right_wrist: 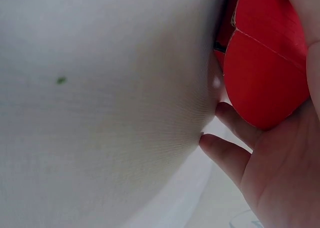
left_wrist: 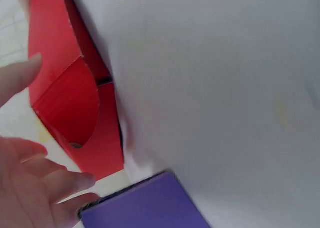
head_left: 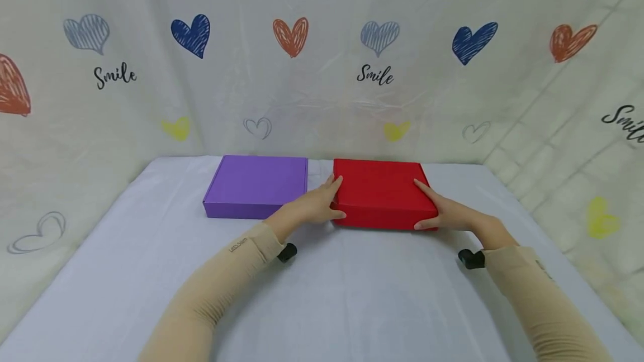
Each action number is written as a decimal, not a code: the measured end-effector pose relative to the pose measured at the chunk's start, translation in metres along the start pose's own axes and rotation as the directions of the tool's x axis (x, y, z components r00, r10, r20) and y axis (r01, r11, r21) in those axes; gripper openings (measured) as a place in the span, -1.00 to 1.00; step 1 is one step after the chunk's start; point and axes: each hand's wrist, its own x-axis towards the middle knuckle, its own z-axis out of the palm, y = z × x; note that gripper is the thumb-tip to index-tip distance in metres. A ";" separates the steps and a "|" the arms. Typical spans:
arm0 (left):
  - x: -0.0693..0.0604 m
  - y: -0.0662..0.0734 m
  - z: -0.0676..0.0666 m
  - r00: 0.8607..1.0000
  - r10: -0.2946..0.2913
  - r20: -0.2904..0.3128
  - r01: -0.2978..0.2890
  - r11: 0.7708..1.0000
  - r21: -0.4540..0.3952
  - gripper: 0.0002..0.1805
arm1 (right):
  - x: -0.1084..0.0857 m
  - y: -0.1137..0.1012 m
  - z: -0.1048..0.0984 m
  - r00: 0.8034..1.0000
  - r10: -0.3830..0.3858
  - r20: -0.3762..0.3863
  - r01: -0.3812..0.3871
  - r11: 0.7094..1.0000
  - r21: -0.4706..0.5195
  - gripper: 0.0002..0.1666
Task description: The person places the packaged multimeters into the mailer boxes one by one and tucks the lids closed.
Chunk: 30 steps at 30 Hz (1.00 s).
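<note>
On the white-covered table lies a closed red cardboard box (head_left: 379,189), with my hands at its two ends. My left hand (head_left: 317,203) is beside its left end, thumb by the front face and fingers spread. In the left wrist view those fingers (left_wrist: 65,183) look loose, near the rounded side flap (left_wrist: 75,106). My right hand (head_left: 448,208) lies at the right end, index finger over the top edge and thumb at the front face. The right wrist view shows its fingers (right_wrist: 227,155) extended beside the box, low by the cloth. The box's underside is hidden.
A closed purple box (head_left: 259,180) lies left of the red one, behind my left wrist. White cloth covers the table (head_left: 352,295). A pale curtain (head_left: 322,94) printed with hearts and "Smile" hangs behind. Small black devices (head_left: 472,259) sit under both wrists.
</note>
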 end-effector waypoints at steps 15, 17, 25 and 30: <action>-0.018 -0.004 -0.001 0.977 0.011 -0.211 0.005 0.997 0.074 -0.21 | 0.002 -0.001 0.001 1.000 0.024 0.009 -0.024 1.000 0.012 0.47; -0.019 -0.002 -0.001 0.972 0.024 -0.233 0.011 0.989 0.147 -0.31 | 0.002 -0.001 -0.001 1.000 0.026 0.012 -0.026 1.000 0.009 0.47; -0.016 0.005 0.004 0.970 0.027 -0.240 0.046 0.954 0.296 -0.48 | 0.000 -0.002 -0.005 0.999 0.031 0.026 -0.031 1.000 -0.006 0.46; -0.014 0.008 0.008 0.979 0.022 -0.204 0.036 0.960 0.278 -0.52 | 0.000 -0.003 -0.005 0.998 0.059 0.021 -0.058 0.998 -0.031 0.47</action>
